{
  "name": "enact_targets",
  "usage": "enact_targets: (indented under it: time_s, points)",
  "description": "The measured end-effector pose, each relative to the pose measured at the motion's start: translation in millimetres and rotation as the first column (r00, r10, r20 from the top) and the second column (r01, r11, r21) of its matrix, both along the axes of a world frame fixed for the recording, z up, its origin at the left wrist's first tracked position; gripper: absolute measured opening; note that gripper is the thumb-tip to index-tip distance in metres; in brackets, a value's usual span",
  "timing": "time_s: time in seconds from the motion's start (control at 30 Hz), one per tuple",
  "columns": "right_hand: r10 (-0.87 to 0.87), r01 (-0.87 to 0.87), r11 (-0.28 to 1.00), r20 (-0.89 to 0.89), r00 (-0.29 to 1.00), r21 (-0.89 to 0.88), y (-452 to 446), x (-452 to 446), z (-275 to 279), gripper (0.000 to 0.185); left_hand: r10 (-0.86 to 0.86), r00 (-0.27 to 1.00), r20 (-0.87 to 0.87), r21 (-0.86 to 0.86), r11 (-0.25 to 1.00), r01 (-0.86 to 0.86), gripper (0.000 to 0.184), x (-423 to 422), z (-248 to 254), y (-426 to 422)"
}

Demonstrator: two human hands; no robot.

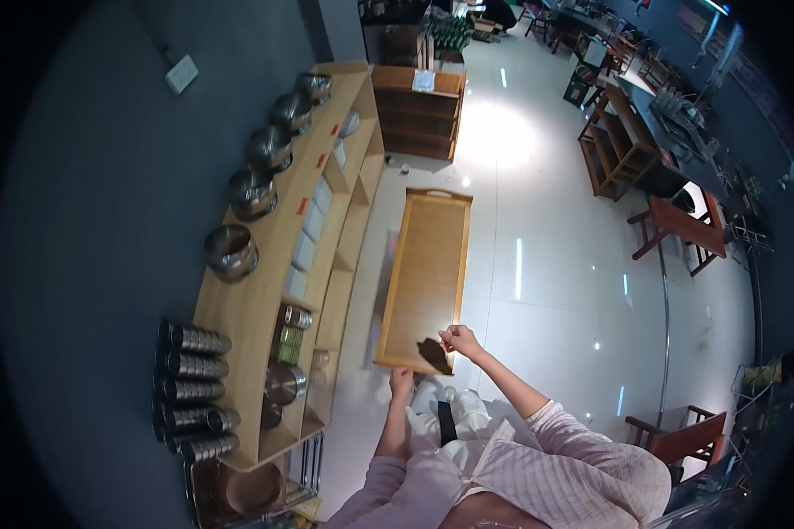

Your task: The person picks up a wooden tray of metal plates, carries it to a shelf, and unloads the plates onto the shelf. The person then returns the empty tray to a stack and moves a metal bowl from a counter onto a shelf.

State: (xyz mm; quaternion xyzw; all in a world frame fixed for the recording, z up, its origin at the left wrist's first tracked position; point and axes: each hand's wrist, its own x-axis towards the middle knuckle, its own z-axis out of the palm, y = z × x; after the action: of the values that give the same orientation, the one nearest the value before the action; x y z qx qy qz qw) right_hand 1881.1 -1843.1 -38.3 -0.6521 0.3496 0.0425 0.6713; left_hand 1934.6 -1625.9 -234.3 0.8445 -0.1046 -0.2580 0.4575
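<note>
A long wooden tray (428, 264) with a raised rim and a cut-out handle at its far end stretches away in front of me. At its near end, my left hand (401, 381) is closed on the rim, left of the middle. My right hand (460, 339) is above the near right corner, its fingers closed on a dark brown cloth (433, 354). The cloth hangs over or rests on the tray's surface; I cannot tell which. What bears the tray from below is hidden.
Left of me, a wooden shelf unit (278, 256) carries several metal pots (231, 251) and stacked metal cups (201, 339). A brown cabinet (419, 115) stands ahead. Wooden stools (688, 225) and a chair (692, 436) are on the right, across shiny floor tiles (556, 291).
</note>
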Motion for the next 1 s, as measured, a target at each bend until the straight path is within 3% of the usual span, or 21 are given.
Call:
enact_targets:
  time_s: [0.03,0.07,0.1,0.17,0.3,0.4,0.43,0.5,0.53,0.6,0.63,0.67,0.7,0.73,0.77,0.8,0.83,0.87,0.9,0.97,1.0]
  points:
    - [-0.009,0.009,1.0,0.014,1.0,-0.015,-11,3,-4,0.032,0.037,0.997,-0.066,-0.063,0.997,-0.041,0.011,1,-16,-2]
    - [-0.022,0.022,1.0,0.023,1.0,-0.006,-25,10,-3,0.031,0.16,0.898,-0.41,-0.152,0.959,-0.24,0.01,0,8,-11]
    - [-0.03,0.03,1.0,0.027,0.999,0.005,-39,21,10,0.031,0.173,0.731,-0.66,-0.097,0.945,-0.311,0.015,6,13,-14]
    - [0.043,-0.042,0.999,0.014,0.999,-0.028,-71,35,16,0.024,0.259,0.636,-0.727,0.063,0.947,-0.314,0.022,11,11,-20]
    - [-0.013,0.012,0.999,0.02,1.0,0.035,-133,71,0,0.021,0.399,0.557,-0.728,0.188,0.898,-0.397,0.03,19,25,-30]
    - [0.082,-0.081,0.996,-0.049,0.995,0.022,-187,111,0,0.018,0.443,0.581,-0.683,0.193,0.876,-0.442,0.037,11,31,-34]
    - [0.111,-0.11,0.994,-0.065,0.992,0.023,-209,128,-10,0.017,0.512,0.521,-0.683,0.263,0.837,-0.479,0.035,11,24,-35]
    - [0.136,-0.136,0.988,0.0,0.991,-0.07,-249,161,-43,0.022,0.534,0.514,-0.672,0.234,0.811,-0.536,0.029,3,12,-30]
    - [0.186,-0.193,0.971,-0.058,0.981,-0.144,-271,178,-62,0.022,0.57,0.472,-0.672,0.249,0.775,-0.581,0.029,-3,19,-37]
    - [0.287,-0.324,0.893,-0.158,0.945,-0.312,-312,215,-89,0.025,0.716,0.49,-0.497,0.406,0.691,-0.598,0.023,2,43,-57]
    - [0.335,-0.391,0.827,-0.203,0.92,-0.404,-332,237,-99,0.026,0.745,0.451,-0.491,0.405,0.654,-0.639,0.023,3,16,-57]
    - [0.376,-0.413,0.711,-0.189,0.907,-0.569,-361,255,-133,0.028,0.708,0.675,-0.208,0.529,0.662,-0.532,0.023,-10,-27,-49]
    - [0.417,-0.408,0.573,-0.175,0.892,-0.711,-383,272,-165,0.03,0.441,0.886,-0.14,0.709,0.669,-0.221,0.034,-11,-17,-55]
    - [0.385,-0.47,0.548,-0.29,0.876,-0.692,-390,285,-155,0.031,0.117,0.989,-0.096,0.866,0.499,0.025,0.047,-13,-7,-61]
    - [0.35,-0.531,0.519,-0.399,0.847,-0.67,-398,301,-142,0.033,0.173,0.98,-0.102,0.871,0.491,0.004,0.047,-9,5,-68]
    - [0.355,-0.527,0.477,-0.394,0.848,-0.704,-407,315,-142,0.037,0.568,0.814,-0.121,0.748,0.592,-0.302,0.054,-6,14,-77]
    - [0.362,-0.521,0.434,-0.387,0.848,-0.735,-420,322,-149,0.04,0.842,0.497,-0.211,0.599,0.513,-0.615,0.061,-4,27,-85]
    - [0.376,-0.404,0.405,-0.253,0.891,-0.82,-439,330,-178,0.042,0.939,0.227,-0.259,0.554,0.337,-0.761,0.063,7,51,-99]
    - [0.391,-0.272,0.389,-0.11,0.914,-0.88,-454,334,-207,0.044,0.952,0.178,-0.25,0.556,0.291,-0.778,0.063,10,53,-104]
    - [0.371,-0.375,0.411,-0.224,0.901,-0.831,-456,354,-211,0.054,0.998,-0.068,-0.015,0.525,-0.05,-0.85,0.057,5,50,-113]
    - [0.367,-0.465,0.467,-0.314,0.876,-0.752,-449,359,-194,0.056,0.99,-0.127,-0.052,0.504,-0.084,-0.86,0.069,-15,-7,-97]
